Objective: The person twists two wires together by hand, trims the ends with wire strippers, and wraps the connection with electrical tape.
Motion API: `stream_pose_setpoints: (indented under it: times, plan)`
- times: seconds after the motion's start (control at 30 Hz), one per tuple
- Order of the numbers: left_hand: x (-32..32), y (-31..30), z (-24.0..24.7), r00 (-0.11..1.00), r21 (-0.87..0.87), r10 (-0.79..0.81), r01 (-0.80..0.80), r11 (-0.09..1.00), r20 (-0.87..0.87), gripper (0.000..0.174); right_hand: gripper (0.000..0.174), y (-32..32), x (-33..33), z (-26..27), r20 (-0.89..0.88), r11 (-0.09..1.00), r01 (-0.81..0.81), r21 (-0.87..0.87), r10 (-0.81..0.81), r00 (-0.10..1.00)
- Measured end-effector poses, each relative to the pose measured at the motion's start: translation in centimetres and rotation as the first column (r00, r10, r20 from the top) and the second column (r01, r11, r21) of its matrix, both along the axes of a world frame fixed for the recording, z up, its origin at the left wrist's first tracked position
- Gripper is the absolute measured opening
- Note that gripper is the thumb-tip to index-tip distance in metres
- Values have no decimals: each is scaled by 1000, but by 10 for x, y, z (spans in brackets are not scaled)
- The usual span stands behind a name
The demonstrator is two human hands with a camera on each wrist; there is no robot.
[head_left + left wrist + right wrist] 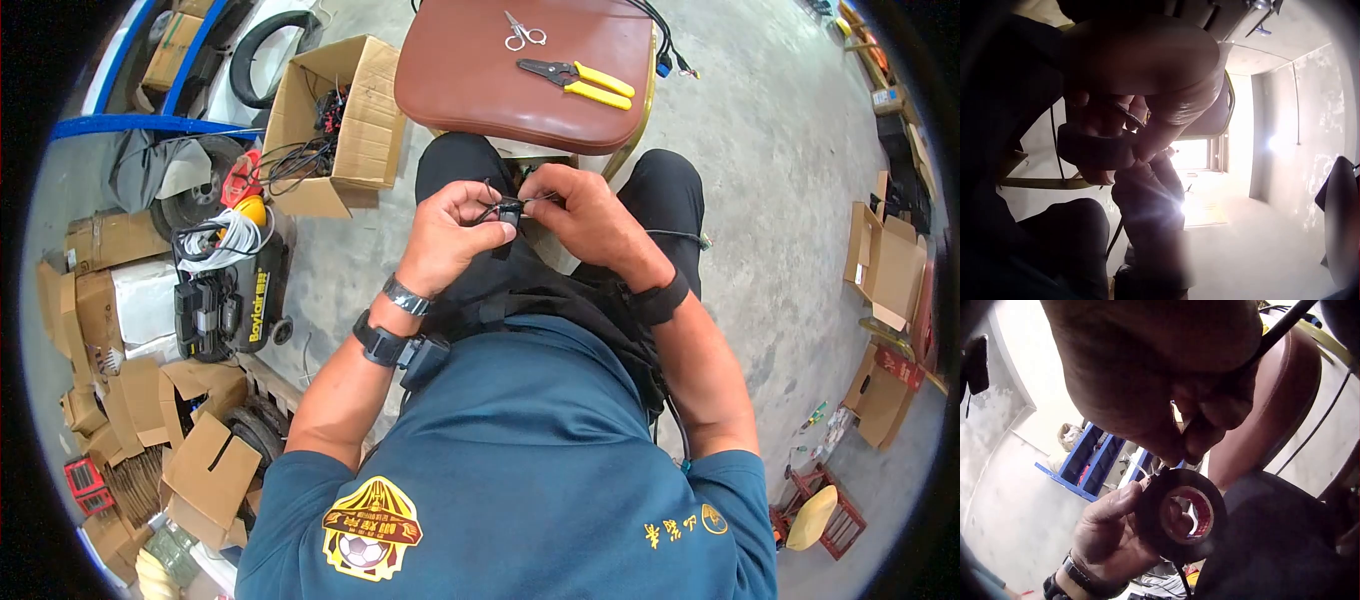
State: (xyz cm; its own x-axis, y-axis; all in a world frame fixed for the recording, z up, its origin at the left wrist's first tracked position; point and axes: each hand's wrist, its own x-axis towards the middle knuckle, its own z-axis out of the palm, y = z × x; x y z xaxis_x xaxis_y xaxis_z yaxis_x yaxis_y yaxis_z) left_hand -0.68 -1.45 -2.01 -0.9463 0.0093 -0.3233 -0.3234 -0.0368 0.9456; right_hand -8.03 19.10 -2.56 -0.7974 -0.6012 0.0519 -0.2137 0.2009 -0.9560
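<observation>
Over the lap, my left hand [455,228] grips a roll of black electrical tape [1152,519], its red-patterned core facing the right wrist camera. The thumb presses the roll's side, and a thin black cable [487,212] passes by the same fingers. Close against the roll, my right hand [588,215] pinches with thumb and forefinger at the end of a black cable [1282,331] that runs back through the palm. Small pale wire ends [1149,479] show at the tape's upper edge. I cannot tell whether the right fingertips also hold the tape's loose end.
Ahead, a brown padded stool [450,75] bears scissors [522,32] and yellow-handled wire strippers [598,86]. An open carton [365,130] with cables stands ahead left. Further left are a black air compressor [235,310], a coiled white hose [228,240] and cardboard boxes [215,470].
</observation>
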Motion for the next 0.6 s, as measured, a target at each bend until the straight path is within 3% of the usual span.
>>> stream_pose_setpoints:
  times: [0.1,0.2,0.3,0.43,0.6]
  plan:
    - [2,-4,-5,1000,130,22,-22,991,3,33,16,0,1,-4,-70,1000,-5,3,5,998]
    - [1,-6,-9,999,151,31,-32,988,10,30,21,-2,8,2,-502,985,171,4,-146,852]
    - [-1,-7,-6,997,102,63,-66,993,35,29,26,9,25,20,-495,984,168,54,-120,860]
    - [-13,7,1,991,97,129,-131,987,33,27,34,11,52,17,-82,994,103,31,-100,992]
    - [-26,38,14,989,154,143,-138,978,-23,26,51,6,51,11,198,962,270,-39,-257,946]
